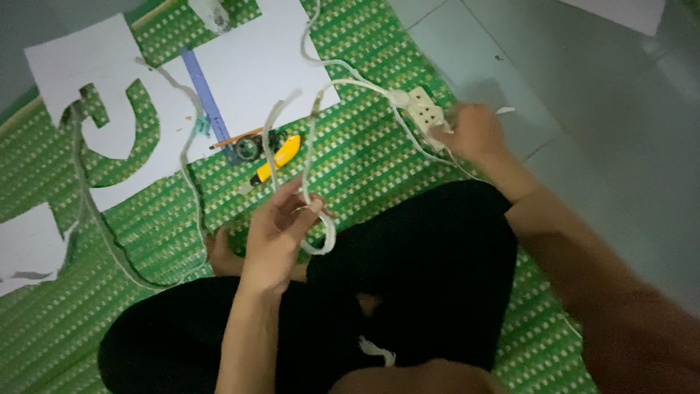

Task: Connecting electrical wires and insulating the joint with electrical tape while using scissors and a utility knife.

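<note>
Home floor: woven green mat [408, 168] over grey tiles [583, 87].

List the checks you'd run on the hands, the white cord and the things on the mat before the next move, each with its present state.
1. Left hand grips the white cord: ok, a loop hangs from its fingers.
2. Right hand holds the white power strip: ok, though blurred.
3. Cord free of knots: cannot tell; several strands cross over the green mat.
4. Yellow utility knife clear of both hands: ok, it lies on the mat beyond the left hand.
5. Knife blade retracted: cannot tell, too small.
6. White cut-out sheet clear of the cord: not ok, strands lie across it.
</note>
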